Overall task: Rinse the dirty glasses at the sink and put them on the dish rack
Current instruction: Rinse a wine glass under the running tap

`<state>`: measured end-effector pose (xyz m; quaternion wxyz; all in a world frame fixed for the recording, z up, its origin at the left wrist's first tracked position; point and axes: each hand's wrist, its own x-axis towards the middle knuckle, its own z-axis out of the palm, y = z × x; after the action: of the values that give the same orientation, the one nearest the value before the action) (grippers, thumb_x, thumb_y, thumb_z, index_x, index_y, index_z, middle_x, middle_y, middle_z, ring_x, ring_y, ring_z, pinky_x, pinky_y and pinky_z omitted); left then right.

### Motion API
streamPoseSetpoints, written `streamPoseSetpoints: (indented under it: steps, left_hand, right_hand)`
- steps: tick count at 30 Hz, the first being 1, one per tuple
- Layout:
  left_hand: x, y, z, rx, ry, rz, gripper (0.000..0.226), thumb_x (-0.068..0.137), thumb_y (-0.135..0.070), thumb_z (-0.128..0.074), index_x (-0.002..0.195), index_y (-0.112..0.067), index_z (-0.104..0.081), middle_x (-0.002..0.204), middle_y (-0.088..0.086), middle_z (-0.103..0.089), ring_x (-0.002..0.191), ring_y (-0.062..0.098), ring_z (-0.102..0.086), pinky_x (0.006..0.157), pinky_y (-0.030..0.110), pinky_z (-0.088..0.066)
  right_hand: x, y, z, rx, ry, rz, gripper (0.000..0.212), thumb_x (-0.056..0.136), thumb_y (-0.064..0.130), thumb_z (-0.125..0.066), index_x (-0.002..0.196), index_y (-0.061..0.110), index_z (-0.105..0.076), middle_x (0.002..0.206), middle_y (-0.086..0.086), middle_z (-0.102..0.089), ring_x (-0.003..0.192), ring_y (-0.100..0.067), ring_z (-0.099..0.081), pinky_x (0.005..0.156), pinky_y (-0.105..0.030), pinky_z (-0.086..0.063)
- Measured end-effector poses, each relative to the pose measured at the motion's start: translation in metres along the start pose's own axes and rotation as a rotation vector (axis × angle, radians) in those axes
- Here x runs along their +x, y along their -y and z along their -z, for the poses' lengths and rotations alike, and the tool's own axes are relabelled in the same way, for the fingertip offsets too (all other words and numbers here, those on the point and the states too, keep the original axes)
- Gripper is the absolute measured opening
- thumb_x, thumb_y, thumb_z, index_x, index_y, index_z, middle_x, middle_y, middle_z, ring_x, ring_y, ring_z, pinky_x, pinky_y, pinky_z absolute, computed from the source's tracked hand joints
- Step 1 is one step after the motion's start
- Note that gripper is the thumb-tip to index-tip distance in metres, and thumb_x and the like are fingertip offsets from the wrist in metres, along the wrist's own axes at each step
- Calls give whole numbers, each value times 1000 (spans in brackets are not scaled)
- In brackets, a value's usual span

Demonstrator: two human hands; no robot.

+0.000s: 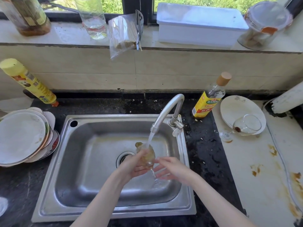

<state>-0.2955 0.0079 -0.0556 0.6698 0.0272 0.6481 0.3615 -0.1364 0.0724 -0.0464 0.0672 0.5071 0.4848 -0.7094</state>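
Over the steel sink [91,161] my left hand [132,166] grips a small glass [146,154] holding yellowish liquid, directly under the stream from the curved tap [168,110]. Water runs off the glass down into the basin. My right hand [170,168] hovers just right of the glass, fingers spread, holding nothing. A second dirty glass [247,124] lies on its side on a white plate [232,107] on the right counter, with a tiny glass [225,135] beside it. No dish rack is in view.
Stacked plates and bowls [23,136] sit left of the sink. A yellow spray can [27,81] stands at the back left, a yellow-labelled bottle [208,99] behind the tap. The window sill holds jars, a skewer bag [123,35] and a white box [200,25]. Brown stains mark the right counter.
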Motion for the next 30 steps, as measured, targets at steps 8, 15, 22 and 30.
streamPoseSetpoints:
  steps: [8,15,22,30]
  left_hand:
    - [1,7,-3,-45,41,191,39,80,-45,-65,95,-11,-53,94,12,-69,84,23,-67,58,23,-46]
    - [-3,11,-5,181,-22,-203,47,76,-30,-74,116,-17,-53,110,7,-66,92,15,-64,72,24,-49]
    - [-9,4,2,276,-8,-427,60,71,-14,-79,122,-21,-49,106,3,-66,93,13,-64,66,12,-47]
    - [-18,-7,4,300,61,-497,50,80,-4,-69,124,-22,-52,106,-12,-64,87,-2,-66,68,8,-46]
  right_hand:
    - [5,-4,-7,95,-29,-44,38,91,40,-56,111,8,-60,88,-6,-65,73,-18,-62,68,-28,-48]
    - [7,-5,-8,206,12,8,39,93,40,-53,122,16,-54,105,-8,-64,91,-21,-67,83,-32,-56]
    - [10,-6,-9,404,93,99,40,90,37,-58,126,20,-52,121,-8,-62,112,-26,-60,99,-41,-48]
    - [8,1,-6,383,73,158,25,92,32,-56,114,22,-61,109,-4,-66,104,-23,-62,97,-40,-48]
